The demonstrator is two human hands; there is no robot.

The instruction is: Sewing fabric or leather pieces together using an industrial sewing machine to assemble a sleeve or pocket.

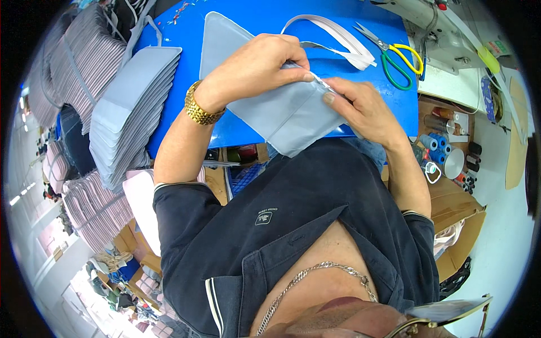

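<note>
A light grey fabric panel (276, 115) with a seam across it hangs over the near edge of the blue table (236, 137). My left hand (262, 65) pinches the panel's upper edge between thumb and curled fingers. Close beside it, my right hand (363, 107) grips the same edge, thumb on top. A narrow white strip shows along the edge between both thumbs. Behind my left hand lies another grey section (222, 36); whether it joins the held panel is hidden. A pale zipper strip (338, 36) curves on the table beyond my hands.
Scissors (391, 50) with green and yellow handles lie at the right. A sewing machine (451, 34) stands beyond them. Stacked grey panels (132, 107) lean at the table's left edge. Thread spools (437, 143) sit low on the right, above a cardboard box (459, 225).
</note>
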